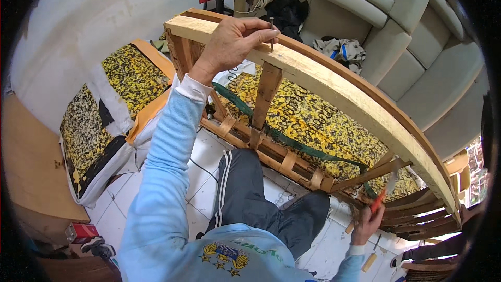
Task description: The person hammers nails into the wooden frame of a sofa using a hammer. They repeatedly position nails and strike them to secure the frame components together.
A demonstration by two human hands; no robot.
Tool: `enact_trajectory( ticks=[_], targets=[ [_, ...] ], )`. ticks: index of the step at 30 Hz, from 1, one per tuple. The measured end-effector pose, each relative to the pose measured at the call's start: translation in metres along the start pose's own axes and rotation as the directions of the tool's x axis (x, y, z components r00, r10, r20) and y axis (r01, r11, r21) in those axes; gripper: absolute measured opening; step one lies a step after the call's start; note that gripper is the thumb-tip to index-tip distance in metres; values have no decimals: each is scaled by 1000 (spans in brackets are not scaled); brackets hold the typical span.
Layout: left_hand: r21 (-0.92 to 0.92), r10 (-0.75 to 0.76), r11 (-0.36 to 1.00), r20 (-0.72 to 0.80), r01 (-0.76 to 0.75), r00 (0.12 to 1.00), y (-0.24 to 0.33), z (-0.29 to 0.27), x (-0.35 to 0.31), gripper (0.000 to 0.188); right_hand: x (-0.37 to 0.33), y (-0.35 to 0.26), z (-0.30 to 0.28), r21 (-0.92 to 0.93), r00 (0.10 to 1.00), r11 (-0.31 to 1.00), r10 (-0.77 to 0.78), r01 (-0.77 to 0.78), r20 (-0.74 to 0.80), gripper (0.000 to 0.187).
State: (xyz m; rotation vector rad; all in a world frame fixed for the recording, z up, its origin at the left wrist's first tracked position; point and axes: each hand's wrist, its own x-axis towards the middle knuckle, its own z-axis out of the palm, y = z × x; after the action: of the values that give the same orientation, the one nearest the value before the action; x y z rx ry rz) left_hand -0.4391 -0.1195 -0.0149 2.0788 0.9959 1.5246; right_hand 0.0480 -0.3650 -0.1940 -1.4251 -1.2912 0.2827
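A pale wooden beam (326,75) runs along the top of a sofa frame, sloping from upper left to lower right. Between thumb and fingers, my left hand (229,42) pinches a nail (272,35) upright, its point at the top face of the beam. Low on the right, my right hand (368,224) is closed around the orange-red handle of a hammer (379,200). The hammer's head is smeared by motion near the lower part of the beam. A brown wooden upright (267,94) supports the beam just below the nail.
Behind the frame lie springs and yellow-black foam (297,109). Foam cushions (135,78) lean at the left. Beige sofas (396,42) stand at the back right. A wood-handled tool (370,261) lies on the white tiles. Another person's hand (471,213) appears at the right edge.
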Motion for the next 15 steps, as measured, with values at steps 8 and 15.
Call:
enact_trajectory(
  ticks=[8, 15],
  targets=[
    [-13, -1, 1000, 20, 1, 1000, 1, 3, -1, 28, 109, -179, 41, 64, 880, 981, -192, 183, 435, 38],
    [35, 13, 999, 12, -13, 1000, 9, 5, -2, 27, 159, -292, 103, 41, 707, 801, -551, 598, 443, 45]
  ],
)
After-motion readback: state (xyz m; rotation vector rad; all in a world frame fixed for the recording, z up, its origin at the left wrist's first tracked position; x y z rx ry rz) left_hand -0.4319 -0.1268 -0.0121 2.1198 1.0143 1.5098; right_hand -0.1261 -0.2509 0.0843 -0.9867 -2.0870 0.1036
